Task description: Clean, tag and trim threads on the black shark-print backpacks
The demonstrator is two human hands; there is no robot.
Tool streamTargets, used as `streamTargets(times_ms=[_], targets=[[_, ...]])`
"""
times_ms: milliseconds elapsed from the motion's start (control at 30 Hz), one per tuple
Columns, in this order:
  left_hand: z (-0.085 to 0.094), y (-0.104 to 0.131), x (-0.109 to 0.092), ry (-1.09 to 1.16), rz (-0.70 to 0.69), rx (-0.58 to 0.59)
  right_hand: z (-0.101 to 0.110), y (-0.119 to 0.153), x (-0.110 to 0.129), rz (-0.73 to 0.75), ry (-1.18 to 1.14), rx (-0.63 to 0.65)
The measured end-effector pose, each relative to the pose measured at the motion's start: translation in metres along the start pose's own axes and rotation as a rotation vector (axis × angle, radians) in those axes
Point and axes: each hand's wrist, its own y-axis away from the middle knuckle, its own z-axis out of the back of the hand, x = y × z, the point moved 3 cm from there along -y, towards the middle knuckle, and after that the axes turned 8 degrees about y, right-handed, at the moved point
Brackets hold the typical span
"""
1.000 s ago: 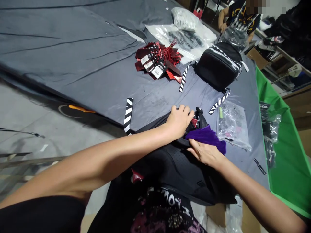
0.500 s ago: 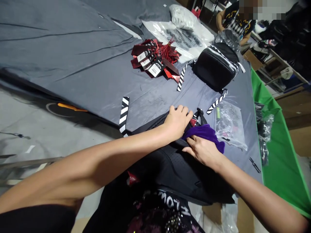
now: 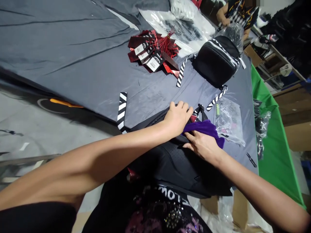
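Observation:
A black backpack point(image 3: 170, 161) lies at the near table edge against my body, its top towards the far side. My left hand point(image 3: 178, 118) grips the upper part of it, fingers curled over the edge. Purple cloth point(image 3: 206, 129) bulges out at the bag's opening. My right hand point(image 3: 202, 144) has its fingers tucked in at the cloth's near edge, thumb held apart; the fingertips are partly hidden. Just beyond the hands sit a small red tag point(image 3: 193, 118) and a black strap loop. A striped black-and-white strap point(image 3: 122, 111) sticks out at the left.
Red and black hang tags point(image 3: 155, 53) lie bunched on the grey-covered table point(image 3: 85, 74). Beyond are another black backpack point(image 3: 216, 61) and a clear plastic packet point(image 3: 228, 123). Small black snips point(image 3: 251, 160) rest near the right edge, beside a green bin point(image 3: 277, 142). Another person stands at the back.
The view has shifted slightly, so the table items appear higher. Both hands keep nearly the same places on the bag and the purple cloth.

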Motion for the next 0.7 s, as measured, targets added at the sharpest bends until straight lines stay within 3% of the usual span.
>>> streamTargets(times_ms=[167, 367, 633, 700], targets=[[0.002, 0.001, 0.000, -0.007, 0.000, 0.009, 0.003, 0.009, -0.004, -0.061, -0.038, 0.081], [-0.001, 0.000, 0.000, -0.010, -0.007, -0.028, 0.003, 0.025, -0.015, 0.010, -0.115, 0.032], [0.001, 0.001, -0.001, -0.004, 0.008, 0.009, 0.021, -0.018, -0.007, 0.039, 0.029, 0.039], [0.002, 0.001, 0.000, 0.003, 0.003, 0.011, 0.024, -0.018, -0.009, 0.017, 0.060, -0.051]])
